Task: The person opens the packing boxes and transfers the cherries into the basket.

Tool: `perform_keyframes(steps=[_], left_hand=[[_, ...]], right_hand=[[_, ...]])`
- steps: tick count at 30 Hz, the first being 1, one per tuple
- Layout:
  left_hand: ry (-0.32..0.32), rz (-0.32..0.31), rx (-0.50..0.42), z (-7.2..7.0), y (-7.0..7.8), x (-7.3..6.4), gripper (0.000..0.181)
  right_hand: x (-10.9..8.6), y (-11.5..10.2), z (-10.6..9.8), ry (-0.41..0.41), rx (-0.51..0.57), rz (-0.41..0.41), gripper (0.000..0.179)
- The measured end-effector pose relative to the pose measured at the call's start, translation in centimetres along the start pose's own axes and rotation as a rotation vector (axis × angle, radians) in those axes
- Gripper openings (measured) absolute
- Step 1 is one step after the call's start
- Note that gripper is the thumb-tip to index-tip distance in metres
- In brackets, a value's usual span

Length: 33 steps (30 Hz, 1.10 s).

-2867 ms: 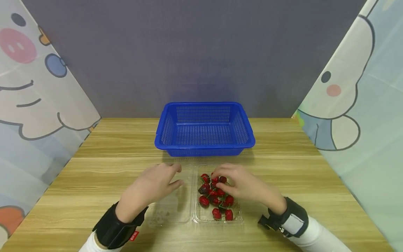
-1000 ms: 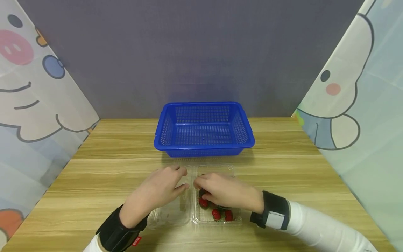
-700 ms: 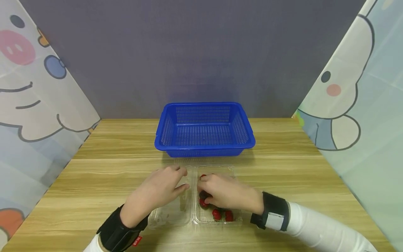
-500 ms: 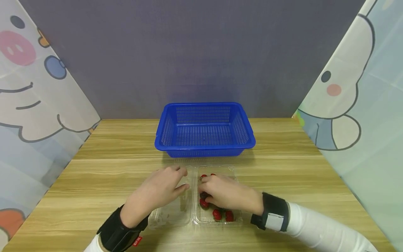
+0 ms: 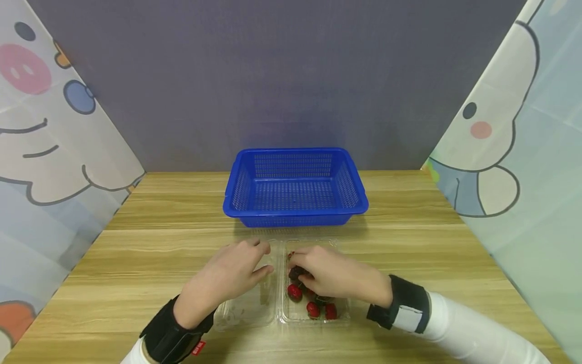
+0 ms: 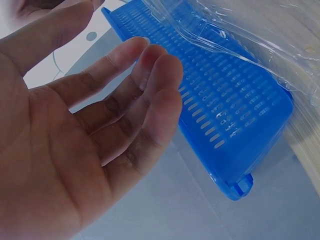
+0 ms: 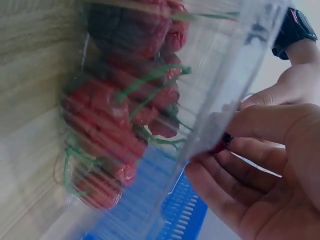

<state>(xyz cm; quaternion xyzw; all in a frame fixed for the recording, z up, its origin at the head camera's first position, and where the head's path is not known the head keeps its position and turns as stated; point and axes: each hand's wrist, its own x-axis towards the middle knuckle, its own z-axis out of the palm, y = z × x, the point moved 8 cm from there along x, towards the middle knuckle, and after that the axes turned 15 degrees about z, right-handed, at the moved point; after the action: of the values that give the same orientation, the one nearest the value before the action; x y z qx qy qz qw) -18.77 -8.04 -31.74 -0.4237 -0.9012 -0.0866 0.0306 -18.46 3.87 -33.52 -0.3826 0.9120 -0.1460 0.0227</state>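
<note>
A clear plastic clamshell box (image 5: 280, 303) lies opened flat, its right half holding several red cherries (image 5: 294, 292) with green stems. Over that half my right hand (image 5: 334, 273) pinches a dark cherry (image 5: 296, 273) between thumb and fingers. The right wrist view shows a bit of this dark red fruit between the fingertips, through and beside the clear box wall (image 7: 235, 95); more cherries (image 7: 100, 112) sit inside, some hidden from the head by the hand. My left hand (image 5: 227, 275), over the box's left half, has its fingers loosely bent around nothing, palm visible in the left wrist view.
Behind the box stands a blue plastic basket (image 5: 295, 218) with slotted walls and no contents showing. The wooden table (image 5: 159, 242) ends at a grey back panel (image 5: 291, 76). Cartoon-printed curtains (image 5: 491, 126) flank both sides.
My right hand moved left and slightly down across the cherries, then shifted slightly right and up in the last half second, uncovering a red cherry. My left hand moved slightly right, then stayed still.
</note>
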Motion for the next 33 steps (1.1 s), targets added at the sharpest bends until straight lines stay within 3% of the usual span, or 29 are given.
perform_keyframes(steps=[9,24,33], left_hand=[[-0.006,-0.003,0.015,0.1,0.0,0.0,0.023],[-0.008,0.006,0.031,0.2,0.2,0.1,0.022],[0.005,0.026,0.026,0.2,0.4,0.3,0.022]], right_hand=[[-0.3,0.4,-1.7,0.040,0.124,-0.015,0.024],[-0.7,0.7,-4.2,0.192,0.158,-0.074,0.025],[-0.8,0.9,-4.8,0.213,0.186,-0.072,0.026]])
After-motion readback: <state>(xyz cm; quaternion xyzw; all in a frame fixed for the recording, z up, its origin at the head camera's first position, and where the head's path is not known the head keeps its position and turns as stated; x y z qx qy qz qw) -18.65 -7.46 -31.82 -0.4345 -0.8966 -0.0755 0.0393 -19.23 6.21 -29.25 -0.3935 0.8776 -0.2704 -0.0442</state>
